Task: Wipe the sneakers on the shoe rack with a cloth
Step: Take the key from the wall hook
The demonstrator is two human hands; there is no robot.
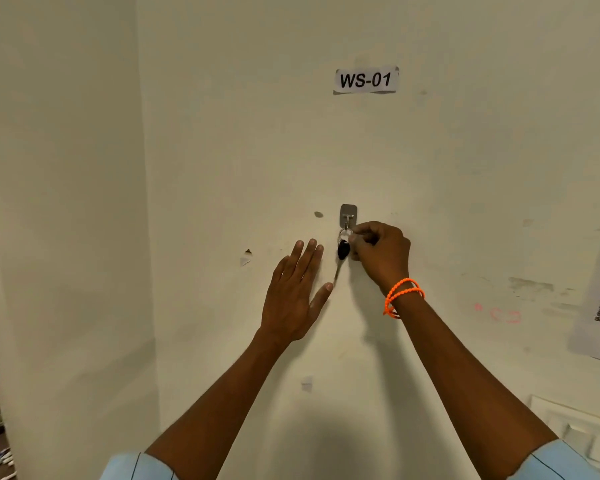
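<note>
Cream wall (222, 133) fills the view, with a metal hook (348, 215) below the WS-01 label (365, 80); no sneakers, rack, cloth or container shows. Right hand (381, 252) pinches the ring of the keys (343, 249) at the hook, while left hand (295, 289) lies open and flat just beside. To handle the keys cleanly, I judge it best to guide the ring squarely over the hook's tip, with the left palm steadying.

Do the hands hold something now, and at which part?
The right hand pinches the key ring hanging on the wall hook. The left hand is open and holds nothing.
</note>
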